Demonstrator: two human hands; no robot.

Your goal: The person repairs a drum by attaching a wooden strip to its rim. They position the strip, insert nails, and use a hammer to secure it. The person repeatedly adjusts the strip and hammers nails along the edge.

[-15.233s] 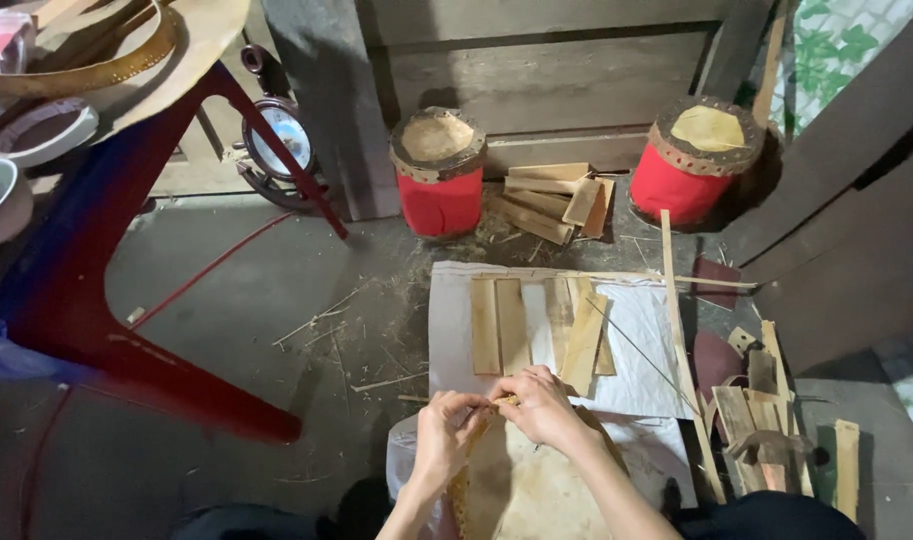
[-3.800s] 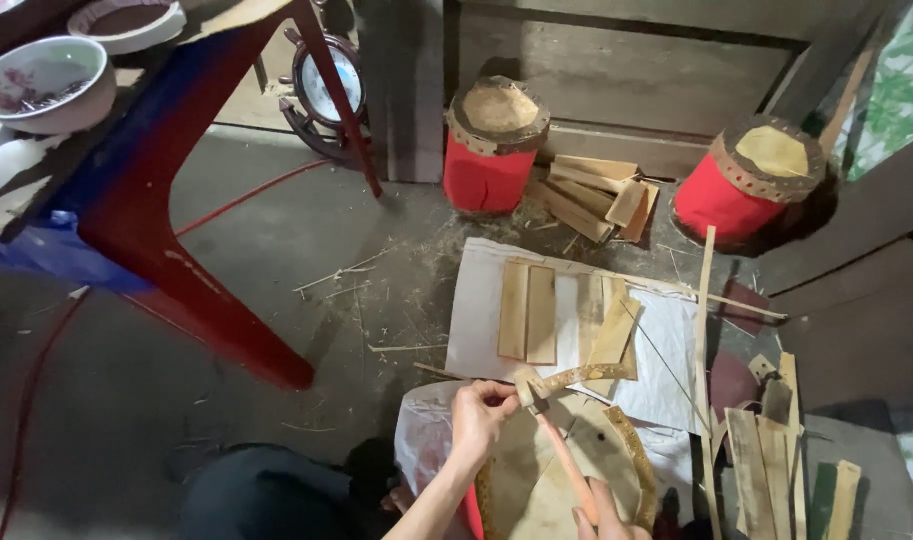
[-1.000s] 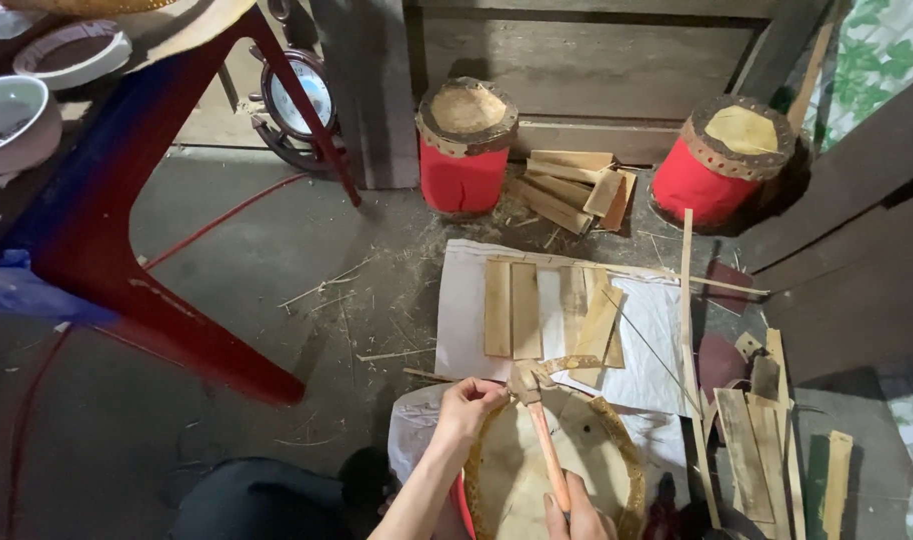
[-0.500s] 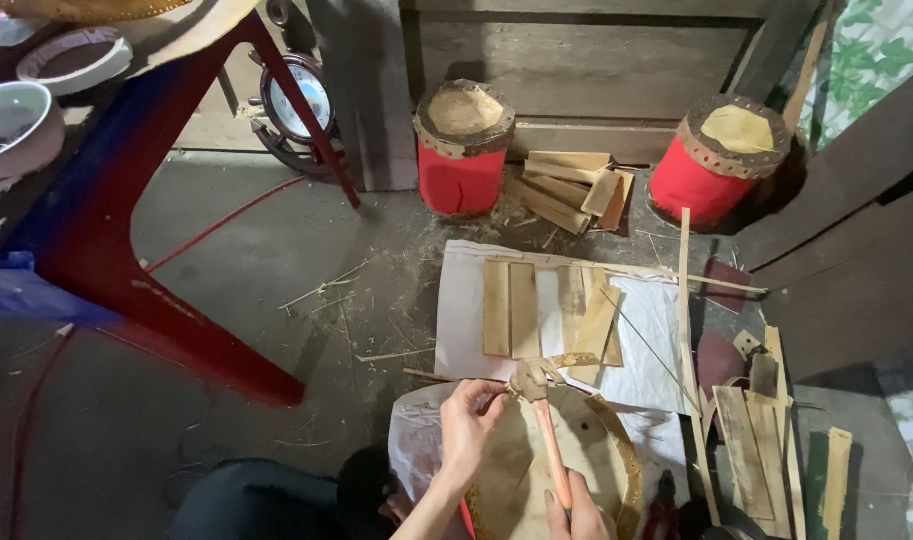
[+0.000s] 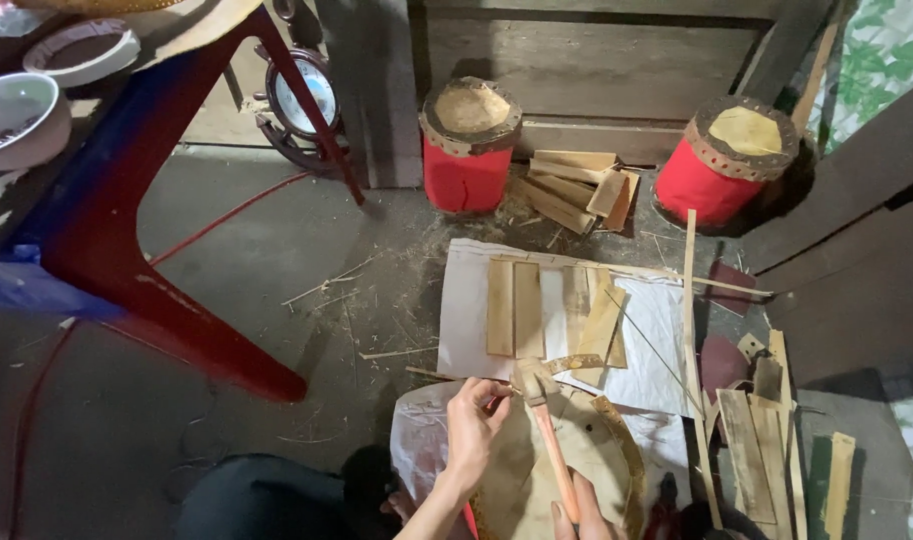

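Observation:
A round drum point(image 5: 522, 480) with a pale skin top and a studded band lies in my lap at the bottom of the view. My left hand point(image 5: 474, 425) pinches the drum's far rim. My right hand point(image 5: 579, 512) grips the orange handle of a small hammer point(image 5: 542, 410), whose head rests at the rim close to the left fingers. A loose curved strip point(image 5: 575, 363) lies just beyond the hammer head.
A white sheet point(image 5: 652, 320) on the floor carries flat wood slats point(image 5: 517, 305). Two red drums point(image 5: 469, 150) point(image 5: 727, 160) stand by the back wall with wood offcuts between. More slats point(image 5: 767, 440) lie at right. A red and blue table leg point(image 5: 177, 270) stands left.
The hammer head has come down to the drum rim beside my left fingers. The left hand stays pinched at the same spot on the rim.

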